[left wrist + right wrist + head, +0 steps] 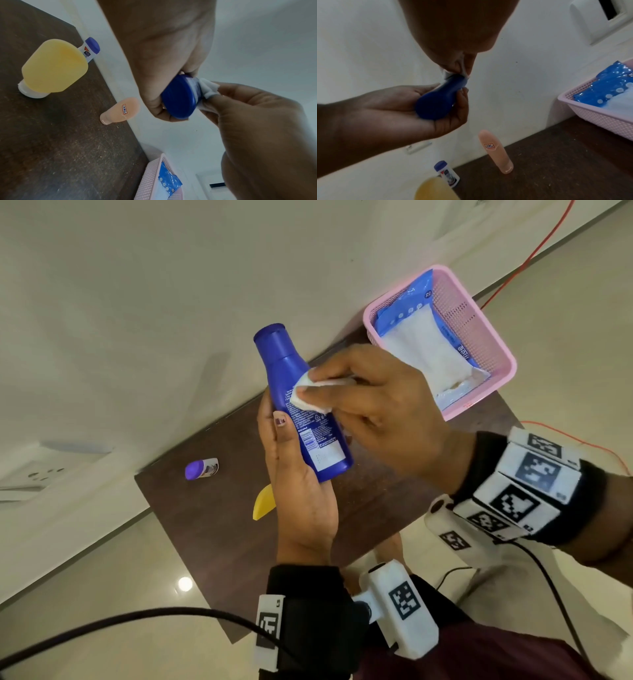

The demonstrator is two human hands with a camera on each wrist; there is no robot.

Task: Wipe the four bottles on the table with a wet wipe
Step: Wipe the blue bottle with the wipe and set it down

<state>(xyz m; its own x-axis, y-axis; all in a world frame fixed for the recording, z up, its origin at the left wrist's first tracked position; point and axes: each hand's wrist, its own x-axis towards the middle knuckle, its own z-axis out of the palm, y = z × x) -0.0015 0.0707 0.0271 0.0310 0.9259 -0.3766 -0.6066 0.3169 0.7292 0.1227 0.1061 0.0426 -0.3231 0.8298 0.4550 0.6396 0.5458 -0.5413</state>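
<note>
Progress: I judge one of four bottles in work; three stand on the table point(51, 148), below my hands.
Left hand point(301, 491): I grip the blue bottle point(301, 402) by its base, lifted off the table.
Right hand point(383, 412): I pinch the wipe point(310, 395) against the bottle's label.
Blue bottle: glossy plastic, flat oval, tapered neck.
Yellow bottle point(53, 66): translucent, cap down.
Peach bottle point(496, 151): slim, matte.
Small bottle point(447, 173): white, purple cap.
Wipe: white, crumpled.

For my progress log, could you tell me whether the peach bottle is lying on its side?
No, the peach bottle stands upright on the table near the wall.
</note>
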